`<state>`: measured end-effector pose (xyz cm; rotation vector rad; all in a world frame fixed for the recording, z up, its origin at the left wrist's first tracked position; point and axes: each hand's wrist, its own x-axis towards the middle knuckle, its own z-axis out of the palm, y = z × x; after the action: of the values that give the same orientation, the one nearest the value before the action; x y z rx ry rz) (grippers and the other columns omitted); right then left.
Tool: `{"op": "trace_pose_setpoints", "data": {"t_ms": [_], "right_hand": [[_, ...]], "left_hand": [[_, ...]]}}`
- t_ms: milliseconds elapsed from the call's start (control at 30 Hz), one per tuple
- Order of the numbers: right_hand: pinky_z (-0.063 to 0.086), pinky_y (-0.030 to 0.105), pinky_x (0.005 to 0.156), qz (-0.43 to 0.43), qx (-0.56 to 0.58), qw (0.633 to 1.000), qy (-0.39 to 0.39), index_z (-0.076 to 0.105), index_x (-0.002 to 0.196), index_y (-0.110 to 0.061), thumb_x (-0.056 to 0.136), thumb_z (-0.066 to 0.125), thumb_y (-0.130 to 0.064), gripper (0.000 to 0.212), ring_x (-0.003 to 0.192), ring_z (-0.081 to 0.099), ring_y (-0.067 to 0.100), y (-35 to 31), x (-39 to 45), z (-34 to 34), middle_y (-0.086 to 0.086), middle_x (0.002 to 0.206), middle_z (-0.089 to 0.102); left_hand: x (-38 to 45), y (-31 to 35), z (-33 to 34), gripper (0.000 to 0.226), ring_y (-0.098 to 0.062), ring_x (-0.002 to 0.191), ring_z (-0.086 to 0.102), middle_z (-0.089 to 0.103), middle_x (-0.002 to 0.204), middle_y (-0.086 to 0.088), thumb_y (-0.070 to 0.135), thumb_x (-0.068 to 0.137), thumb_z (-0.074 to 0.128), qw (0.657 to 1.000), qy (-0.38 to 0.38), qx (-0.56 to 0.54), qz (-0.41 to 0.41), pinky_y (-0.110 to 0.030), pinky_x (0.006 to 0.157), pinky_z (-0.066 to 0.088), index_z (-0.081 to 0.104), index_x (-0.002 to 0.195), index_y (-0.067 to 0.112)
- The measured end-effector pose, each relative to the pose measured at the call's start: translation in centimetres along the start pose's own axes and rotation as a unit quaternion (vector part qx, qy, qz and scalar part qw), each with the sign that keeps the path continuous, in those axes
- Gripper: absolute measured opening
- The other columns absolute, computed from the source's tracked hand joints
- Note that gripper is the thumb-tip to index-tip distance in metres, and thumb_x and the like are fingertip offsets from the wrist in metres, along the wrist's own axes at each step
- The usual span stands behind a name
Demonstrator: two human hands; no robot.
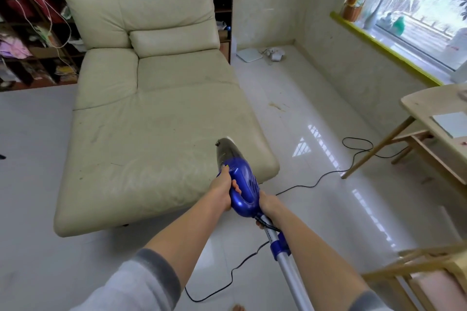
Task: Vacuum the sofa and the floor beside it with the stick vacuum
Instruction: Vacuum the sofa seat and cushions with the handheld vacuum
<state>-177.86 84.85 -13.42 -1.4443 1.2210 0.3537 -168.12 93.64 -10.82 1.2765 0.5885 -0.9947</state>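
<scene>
Left hand [223, 189] fingers curl round vacuum [242, 184] handle; right hand [267, 206] fingers wrap its neck below. Stiff, top-heavy; nozzle beyond fingers over sofa [151, 108].

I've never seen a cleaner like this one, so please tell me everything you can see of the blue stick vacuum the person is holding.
The blue plastic stick vacuum has a glossy body with side vents, a dark translucent nose pointing at the cream leather sofa's near corner, and a silver metal tube running back toward the camera through a blue collar. The left hand grips its loop handle; the right hand holds where body meets tube. A thin black power cord trails from it across the glossy white floor.
</scene>
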Motion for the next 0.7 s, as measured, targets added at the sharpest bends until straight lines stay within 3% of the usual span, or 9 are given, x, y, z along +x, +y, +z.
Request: {"op": "trace_pose_setpoints", "data": {"t_ms": [200,300,367,400,567,700], "right_hand": [[0.045,0.023,0.044,0.015,0.036,0.999,0.008,0.056,0.093,-0.004,0.101,0.034,-0.037,0.041,0.049,0.055,0.02,0.8,0.3,-2.8,0.014,0.072,0.061],[0.055,0.034,0.063,0.005,0.031,0.999,0.033,0.06,0.095,-0.005,0.1,0.033,-0.039,0.044,0.063,0.06,0.024,1.1,1.2,-4.3,0.017,0.081,0.067],[0.055,0.042,0.082,-0.012,0.012,0.999,0.039,0.06,0.094,-0.008,0.098,0.031,-0.041,0.044,0.077,0.061,0.027,1.4,2.0,-5.2,0.019,0.093,0.069],[0.054,0.043,0.084,-0.016,0.007,0.999,0.04,0.06,0.094,-0.009,0.097,0.031,-0.042,0.043,0.079,0.061,0.027,1.7,2.7,-5.6,0.018,0.096,0.069],[0.049,0.03,0.053,0.027,0.069,0.996,0.048,0.061,0.096,-0.003,0.095,0.038,-0.034,0.039,0.055,0.057,0.025,2.3,3.3,-7.6,0.017,0.075,0.065],[0.047,0.027,0.047,0.044,0.096,0.994,0.029,0.059,0.093,-0.002,0.097,0.04,-0.029,0.033,0.049,0.054,0.024,2.6,3.7,-8.7,0.017,0.071,0.062]], "left_hand": [[-0.2,-0.7,3.0,0.038,-0.01,0.031,0.034,0.041,0.04,0.003,0.045,0.096,0.053,0.999,-0.011,0.04,-0.002,-0.015,0.035,0.032,0.051,0.072,0.016],[-0.1,-0.9,5.1,0.036,-0.012,0.035,0.035,0.04,0.041,0.002,0.044,0.095,0.054,0.998,-0.016,0.063,0.005,-0.018,0.036,0.033,0.051,0.073,0.015],[0.0,-1.0,6.5,0.034,-0.013,0.035,0.034,0.04,0.041,0.002,0.043,0.095,0.055,0.997,-0.023,0.078,0.008,-0.018,0.036,0.033,0.051,0.075,0.015],[0.2,-1.0,7.1,0.032,-0.013,0.034,0.034,0.04,0.041,0.002,0.042,0.095,0.055,0.996,-0.025,0.082,0.008,-0.018,0.036,0.033,0.051,0.077,0.015],[1.9,-1.8,9.4,0.026,-0.011,0.031,0.035,0.041,0.041,0.002,0.036,0.093,0.058,0.994,-0.029,0.104,-0.01,-0.015,0.035,0.034,0.053,0.08,0.014],[3.0,-2.3,10.8,0.03,-0.011,0.032,0.036,0.042,0.04,0.002,0.037,0.094,0.058,0.992,-0.032,0.115,-0.034,-0.016,0.035,0.035,0.052,0.076,0.013]]}}
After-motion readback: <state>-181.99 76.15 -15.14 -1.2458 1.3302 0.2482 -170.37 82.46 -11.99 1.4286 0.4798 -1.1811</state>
